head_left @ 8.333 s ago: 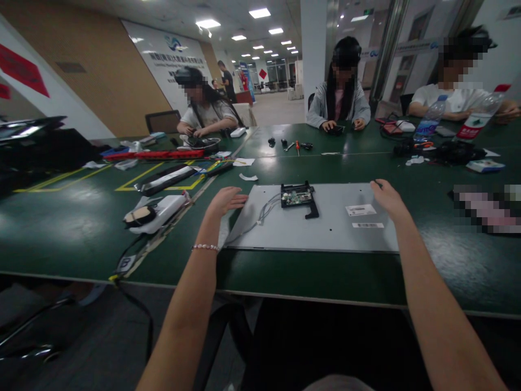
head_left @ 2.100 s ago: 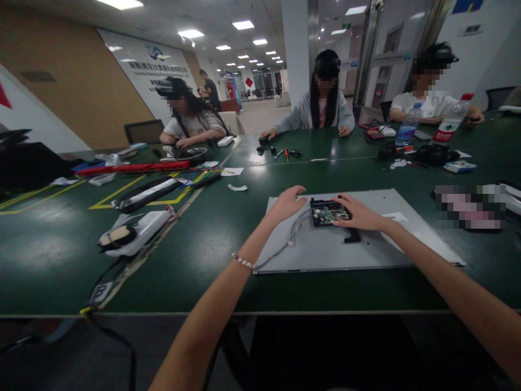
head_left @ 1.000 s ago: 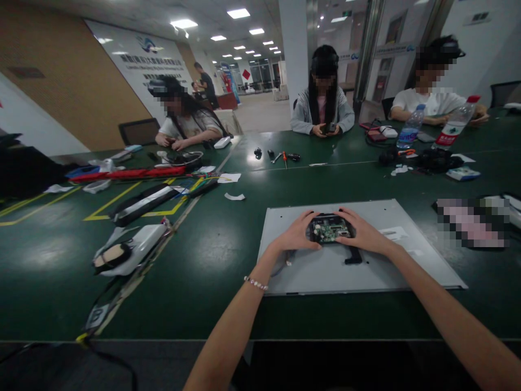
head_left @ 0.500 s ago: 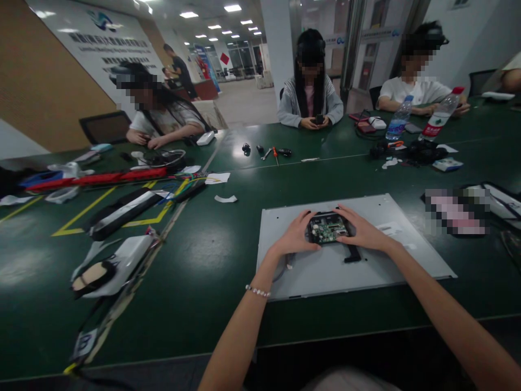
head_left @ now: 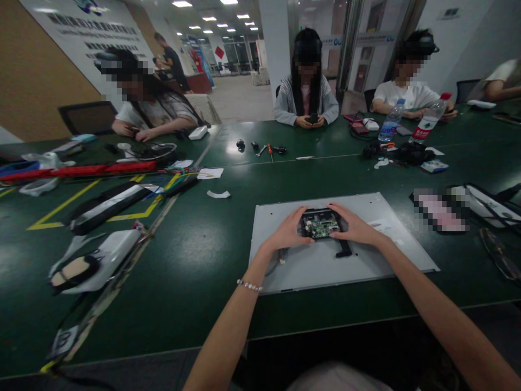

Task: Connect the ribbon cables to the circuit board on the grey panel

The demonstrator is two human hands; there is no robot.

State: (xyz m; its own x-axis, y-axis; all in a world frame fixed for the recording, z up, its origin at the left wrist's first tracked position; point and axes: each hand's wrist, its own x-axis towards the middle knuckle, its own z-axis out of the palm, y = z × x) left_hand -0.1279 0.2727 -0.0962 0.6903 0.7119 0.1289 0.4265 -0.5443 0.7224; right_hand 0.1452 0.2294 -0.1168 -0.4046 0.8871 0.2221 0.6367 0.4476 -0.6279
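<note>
Fingers [head_left: 296, 215] of left hand [head_left: 283, 232] and right hand [head_left: 358, 226] are clamped around the circuit board [head_left: 323, 226]; it is best gripped evenly from both sides.

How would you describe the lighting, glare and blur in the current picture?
In the head view, ceiling lights look bright, pale glare shows on the green table left of the left hand, labels on the grey panel are too soft to read, and coarse pixel blocks cover a pinkish object at right.

Light is dim beneath ceiling lights [head_left: 182, 4], with pale glare on the table [head_left: 220, 304].
</note>
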